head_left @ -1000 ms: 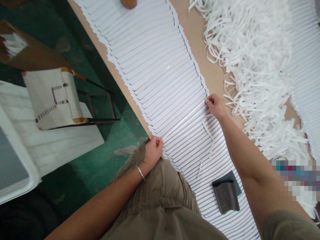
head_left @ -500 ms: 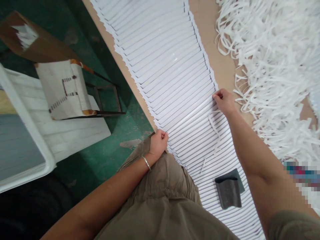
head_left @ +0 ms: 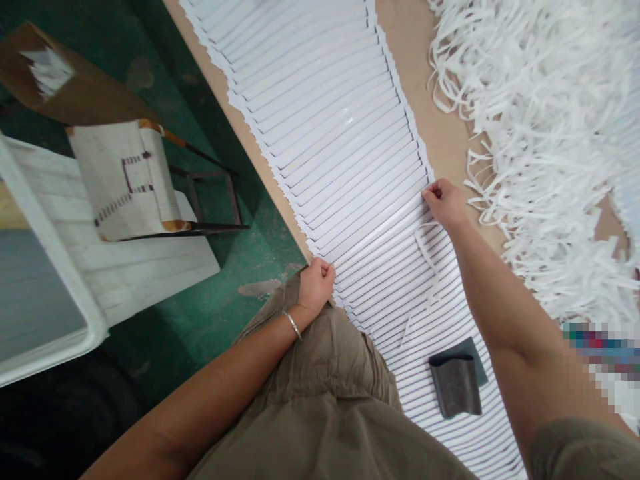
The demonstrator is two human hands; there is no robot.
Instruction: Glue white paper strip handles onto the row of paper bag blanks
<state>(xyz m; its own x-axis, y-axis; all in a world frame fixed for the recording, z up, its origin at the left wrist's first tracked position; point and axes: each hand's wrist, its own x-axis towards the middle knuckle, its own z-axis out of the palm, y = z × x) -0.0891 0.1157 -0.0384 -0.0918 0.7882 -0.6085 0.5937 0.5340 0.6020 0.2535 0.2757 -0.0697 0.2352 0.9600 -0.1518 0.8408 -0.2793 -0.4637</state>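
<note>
A long run of overlapping white sheets (head_left: pixel 330 113) lies fanned along a brown table (head_left: pixel 415 67). My left hand (head_left: pixel 316 283) is closed in a pinch at the near left edge of one sheet. My right hand (head_left: pixel 443 202) is closed in a pinch at the right end of the same sheet. A loose white strip (head_left: pixel 429 263) trails from under my right hand across the sheets toward me. What my fingers grip beyond the sheet edge and strip is too small to make out.
A heap of peeled white strips (head_left: pixel 540 133) covers the table to the right. A dark grey folded pad (head_left: pixel 456 383) rests on the sheets near my right forearm. Left of the table are green floor (head_left: pixel 220 313), a stool with a cloth (head_left: pixel 127 180), and a white tub (head_left: pixel 45 267).
Both hands have closed tighter on the sheet's ends, and the sheet that was lifted a second ago now lies flatter. The view shifted slightly to the left.
</note>
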